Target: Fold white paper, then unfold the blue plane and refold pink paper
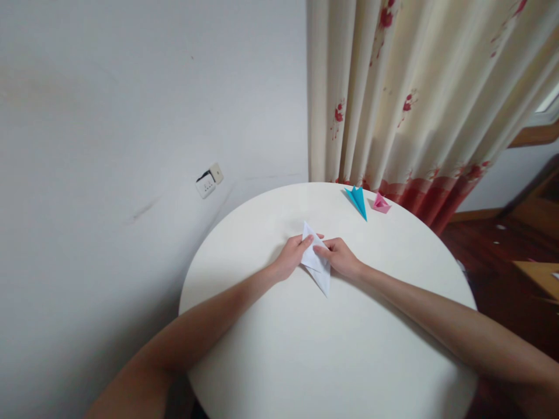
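In the head view, near the middle of the frame, the left hand point(292, 256) and the right hand point(339, 257) both pinch a folded white paper point(317, 263) that lies on the round white bench point(332, 349), fingers closed on its edges. Toward the upper right of the bench, a blue paper plane point(358, 200) lies just beside a pink paper boat point(381, 203), below the flowered curtain point(414, 87).

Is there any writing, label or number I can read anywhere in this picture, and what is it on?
None can be read.
White folded paper under the left hand and right hand: blank.
Blue paper plane and pink paper boat: plain.
Wall socket: any marking too small to read.
Curtain: red flowers only, no words.
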{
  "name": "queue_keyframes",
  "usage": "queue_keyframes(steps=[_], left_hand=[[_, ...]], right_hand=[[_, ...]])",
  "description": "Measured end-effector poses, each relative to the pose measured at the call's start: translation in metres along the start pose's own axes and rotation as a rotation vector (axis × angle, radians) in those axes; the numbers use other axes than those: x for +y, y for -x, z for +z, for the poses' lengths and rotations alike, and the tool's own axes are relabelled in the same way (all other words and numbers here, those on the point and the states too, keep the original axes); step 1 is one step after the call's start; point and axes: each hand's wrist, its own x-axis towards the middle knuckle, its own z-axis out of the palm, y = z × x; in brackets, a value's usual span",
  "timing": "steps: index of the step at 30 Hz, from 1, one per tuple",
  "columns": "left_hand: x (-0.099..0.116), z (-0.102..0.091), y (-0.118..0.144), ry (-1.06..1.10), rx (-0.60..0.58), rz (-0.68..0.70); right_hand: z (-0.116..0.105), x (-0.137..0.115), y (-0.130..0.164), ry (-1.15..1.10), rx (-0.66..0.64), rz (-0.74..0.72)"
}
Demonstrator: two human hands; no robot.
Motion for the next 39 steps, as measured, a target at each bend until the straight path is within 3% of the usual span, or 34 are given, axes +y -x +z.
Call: queue_keyframes(steps=[3,8,12,17,23,28,39], left_hand=[[0.000,-0.002,-0.001,-0.049,-0.018,0.034],[-0.009,-0.007,-0.006,-0.223,0.038,0.216],[-0.012,-0.012,-0.010,-0.314,0.067,0.274],[-0.008,-0.016,-0.013,-0.338,0.193,0.303],[-0.012,-0.024,-0.020,-0.338,0.241,0.321],[-0.010,-0.025,-0.020,-0.301,0.173,0.274],[-0.010,-0.027,-0.022,-0.346,0.185,0.268]], right_hand=[[0.000,0.002,-0.003,-0.088,0.024,0.056],[-0.004,0.005,-0.008,-0.225,0.209,0.123],[-0.006,0.001,-0.007,-0.291,0.179,0.129],[-0.003,-0.003,-0.005,-0.178,0.148,-0.006],[-0.011,0.006,-0.010,0.048,0.313,-0.149],[-0.022,0.009,-0.012,0.131,0.370,-0.173],[-0.027,0.017,-0.017,0.210,0.400,-0.219]])
